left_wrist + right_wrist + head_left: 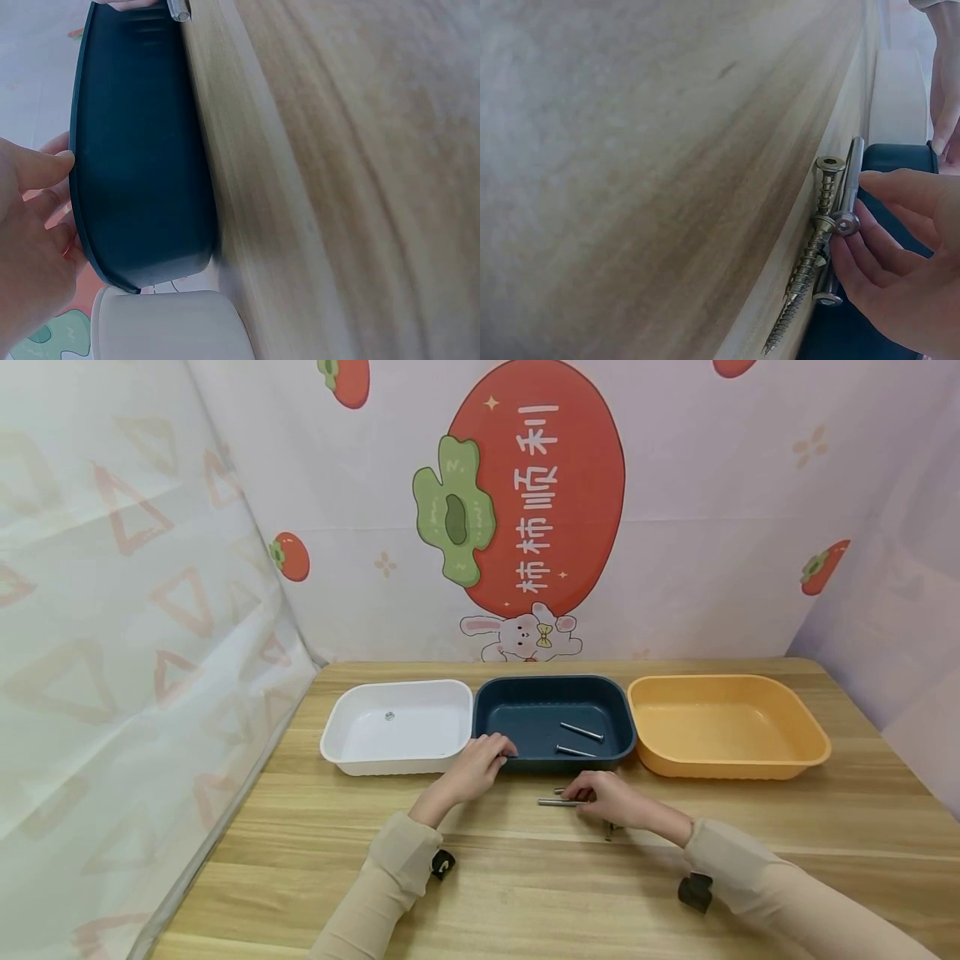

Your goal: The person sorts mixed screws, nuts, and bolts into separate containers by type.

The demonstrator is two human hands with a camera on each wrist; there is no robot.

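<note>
Both hands are down on the worktop (525,893), just in front of the row of trays. Right hand (611,799) is sitting over a little cluster of fasteners lying on the wood, fingertips pinching a long smooth bolt (557,802) that sticks out to the left of the fingers. From the right wrist view you can see the fingers (900,187) curled onto that bolt, with a couple of coarse-threaded screws (810,262) lying right alongside it, touching or as good as. One more piece pokes out just under the hand on the near side, too small to tell what it is.

Left hand (474,768) has its fingers curled over the near left rim of the dark blue tray (525,693), gripping the edge. The left wrist view shows the same thing, fingers hooked on the rim from the outside.

Inside the blue tray there are two bolts (581,732) lying flat, close together but apart. To its left, right up against it, is a white tray (360,752) with one small nut (389,716) in it. On the right is an orange tray (660,760), near the blue one.

Behind it all hangs a backdrop (536,493) with a big red persimmon and a bunny on it.
</note>
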